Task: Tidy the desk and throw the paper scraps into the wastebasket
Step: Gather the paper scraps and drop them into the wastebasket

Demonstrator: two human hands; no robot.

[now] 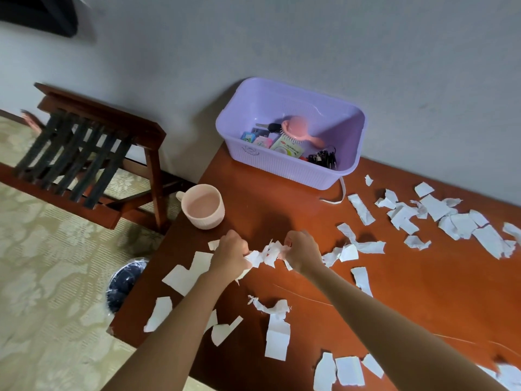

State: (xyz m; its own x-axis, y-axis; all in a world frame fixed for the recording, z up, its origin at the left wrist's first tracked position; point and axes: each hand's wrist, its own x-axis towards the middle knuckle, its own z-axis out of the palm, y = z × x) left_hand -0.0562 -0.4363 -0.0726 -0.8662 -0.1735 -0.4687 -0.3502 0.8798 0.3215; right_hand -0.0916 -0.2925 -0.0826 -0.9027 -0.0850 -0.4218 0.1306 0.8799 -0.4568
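Several torn white paper scraps (434,215) lie scattered over the red-brown desk (282,210). My left hand (231,253) and my right hand (301,249) are close together above the desk's left half, both closed on one crumpled bunch of white paper scraps (266,255) held between them. More scraps lie under my left forearm and near the desk's front edge (277,334). A dark wastebasket (124,283) lined with clear plastic stands on the floor just left of the desk, partly hidden by the desk's edge.
A pale pink cup (203,207) stands at the desk's left edge. A lilac plastic basket (290,131) holding a pink hairbrush, keys and small packets sits against the wall. A wooden folding rack (84,153) stands on the patterned floor to the left.
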